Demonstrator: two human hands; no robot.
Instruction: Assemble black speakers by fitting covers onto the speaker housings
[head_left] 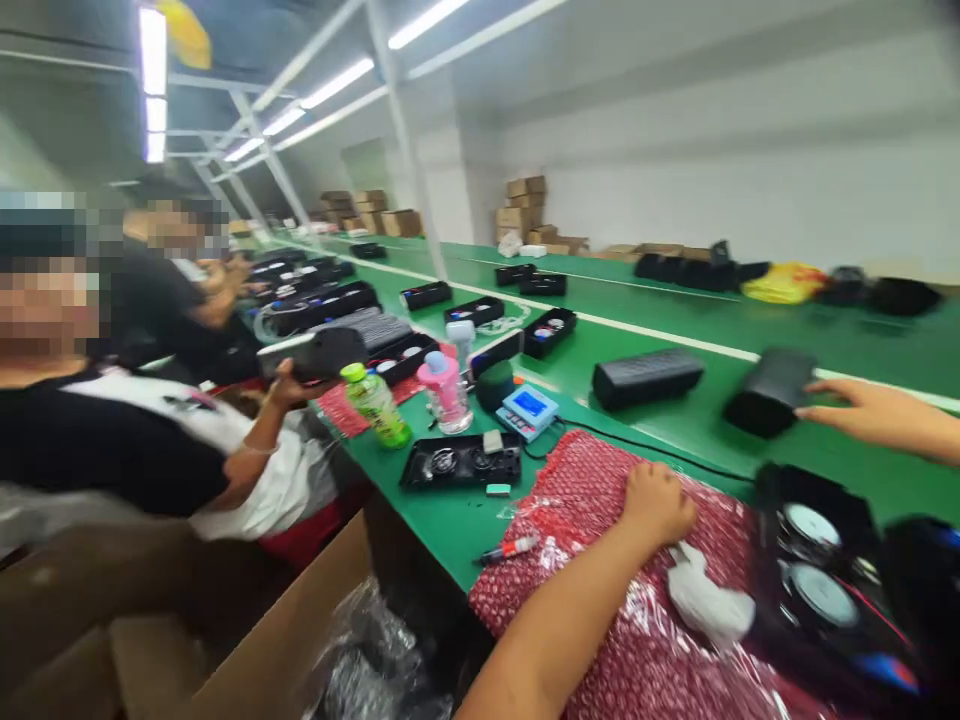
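Right hand (pixel 874 408) in the head view: spread, fingertips at the end of a black box (pixel 765 395) on the green counter (pixel 675 425), well in from the near edge; contact too blurred to judge. Left hand (pixel 660 503): curled on red bubble wrap (pixel 589 475) at the counter's near edge; cannot tell whether pinching anything. Just beside, a white bundle (pixel 709 602); to the right, an open speaker case (pixel 814 545); along the wrap's left edge, a marker (pixel 510 549); at its far left corner, a blue meter (pixel 529 408).

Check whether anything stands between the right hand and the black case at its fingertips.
Nothing visible does: the right hand is up against the right edge of the black case, and no object shows between them.
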